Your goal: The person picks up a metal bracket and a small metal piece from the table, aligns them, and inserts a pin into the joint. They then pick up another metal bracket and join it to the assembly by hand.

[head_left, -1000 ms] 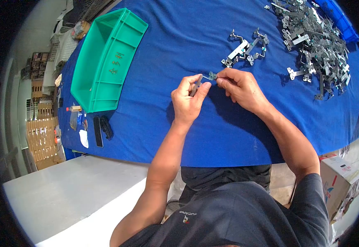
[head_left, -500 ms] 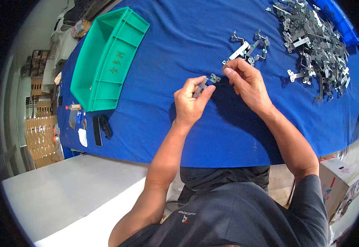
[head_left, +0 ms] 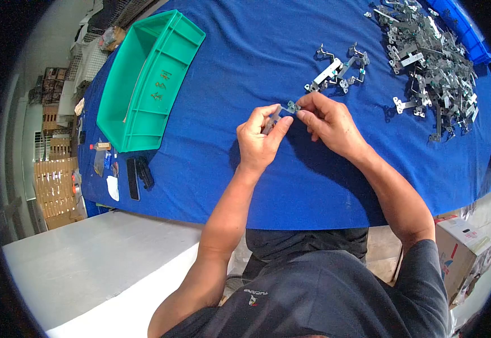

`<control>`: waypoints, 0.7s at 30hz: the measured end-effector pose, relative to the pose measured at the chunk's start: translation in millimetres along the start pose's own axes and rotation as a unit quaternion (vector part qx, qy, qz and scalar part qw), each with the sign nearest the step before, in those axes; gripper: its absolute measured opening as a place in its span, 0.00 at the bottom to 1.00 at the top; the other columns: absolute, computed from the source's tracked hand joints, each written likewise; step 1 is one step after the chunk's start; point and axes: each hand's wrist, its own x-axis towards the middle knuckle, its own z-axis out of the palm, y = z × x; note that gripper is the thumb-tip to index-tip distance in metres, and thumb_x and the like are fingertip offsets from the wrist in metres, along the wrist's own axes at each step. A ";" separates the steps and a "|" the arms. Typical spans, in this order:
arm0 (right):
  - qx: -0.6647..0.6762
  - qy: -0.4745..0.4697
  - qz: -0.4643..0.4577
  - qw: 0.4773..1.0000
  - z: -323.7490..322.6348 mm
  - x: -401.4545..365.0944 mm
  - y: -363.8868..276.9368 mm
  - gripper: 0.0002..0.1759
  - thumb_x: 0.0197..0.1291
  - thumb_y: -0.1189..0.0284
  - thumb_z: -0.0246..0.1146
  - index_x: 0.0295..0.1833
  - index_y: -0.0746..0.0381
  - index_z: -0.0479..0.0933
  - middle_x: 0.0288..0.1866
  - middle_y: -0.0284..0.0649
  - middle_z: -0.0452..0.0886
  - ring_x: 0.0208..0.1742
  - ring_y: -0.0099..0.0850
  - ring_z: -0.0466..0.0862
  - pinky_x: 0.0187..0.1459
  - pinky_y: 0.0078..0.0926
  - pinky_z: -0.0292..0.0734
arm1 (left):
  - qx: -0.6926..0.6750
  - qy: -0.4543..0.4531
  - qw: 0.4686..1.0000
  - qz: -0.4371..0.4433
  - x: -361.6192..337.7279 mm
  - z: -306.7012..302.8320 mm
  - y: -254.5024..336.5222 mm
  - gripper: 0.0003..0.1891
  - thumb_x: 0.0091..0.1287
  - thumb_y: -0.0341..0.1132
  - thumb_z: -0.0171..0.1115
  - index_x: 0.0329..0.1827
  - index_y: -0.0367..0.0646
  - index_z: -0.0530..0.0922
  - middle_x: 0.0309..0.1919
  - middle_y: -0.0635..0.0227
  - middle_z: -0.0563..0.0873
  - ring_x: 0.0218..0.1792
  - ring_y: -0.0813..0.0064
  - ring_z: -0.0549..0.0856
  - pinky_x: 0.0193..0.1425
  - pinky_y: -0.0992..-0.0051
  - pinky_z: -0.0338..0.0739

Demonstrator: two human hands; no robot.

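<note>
My left hand pinches a small metal bracket between thumb and fingers, above the blue cloth. The bracket's holed end points to the right. My right hand is at that end, with thumb and index finger closed around its edge; whether a smaller part is between these fingertips is hidden. Just beyond my right hand lie several hinge-like metal pieces with bent arms. Farther right is a large heap of similar metal brackets.
A green bin stands at the left of the blue-covered table. Below it are a black phone-like object and small items. A blue crate sits at the top right. A cardboard box is below the table's right side.
My right hand has moved down and left, from beside the hinge-like pieces to the end of the bracket. My left hand has stayed nearly in place, still holding the bracket.
</note>
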 end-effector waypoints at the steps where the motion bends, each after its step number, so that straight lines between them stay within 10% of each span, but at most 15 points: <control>1: 0.010 0.004 -0.009 1.000 0.2 0.1 0.1 0.09 0.70 0.72 0.64 0.49 0.67 0.81 0.30 0.37 0.82 0.26 0.23 0.82 0.29 0.27 0.77 | 0.009 -0.004 1.000 0.002 0.4 0.4 2.2 0.14 0.66 0.31 0.75 0.50 0.35 0.83 0.24 0.83 0.77 0.24 0.94 0.68 0.27 0.87 0.63; 8: -0.139 0.106 -0.258 0.950 -3.2 9.2 17.6 0.09 0.71 0.71 0.62 0.46 0.67 0.79 0.32 0.38 0.82 0.28 0.25 0.79 0.30 0.26 0.75 | 0.051 -0.028 0.998 0.038 -0.3 2.3 6.2 0.14 0.64 0.30 0.76 0.49 0.35 0.84 0.26 0.82 0.80 0.26 0.94 0.71 0.28 0.87 0.65; 14: 0.043 0.021 -0.012 0.999 -7.3 6.8 8.3 0.09 0.72 0.70 0.61 0.43 0.66 0.79 0.30 0.33 0.81 0.26 0.19 0.76 0.28 0.23 0.72 | -0.001 0.020 1.000 -0.001 0.5 0.0 -4.9 0.13 0.65 0.31 0.75 0.47 0.35 0.83 0.22 0.82 0.77 0.24 0.93 0.70 0.26 0.85 0.63; 21: -0.001 -0.039 0.008 0.999 -3.2 0.1 -3.1 0.09 0.72 0.71 0.61 0.44 0.68 0.79 0.28 0.34 0.81 0.26 0.21 0.80 0.28 0.24 0.75 | -0.025 0.011 1.000 -0.014 -0.3 -1.9 -3.7 0.12 0.68 0.30 0.72 0.51 0.35 0.82 0.23 0.84 0.76 0.23 0.95 0.67 0.25 0.86 0.59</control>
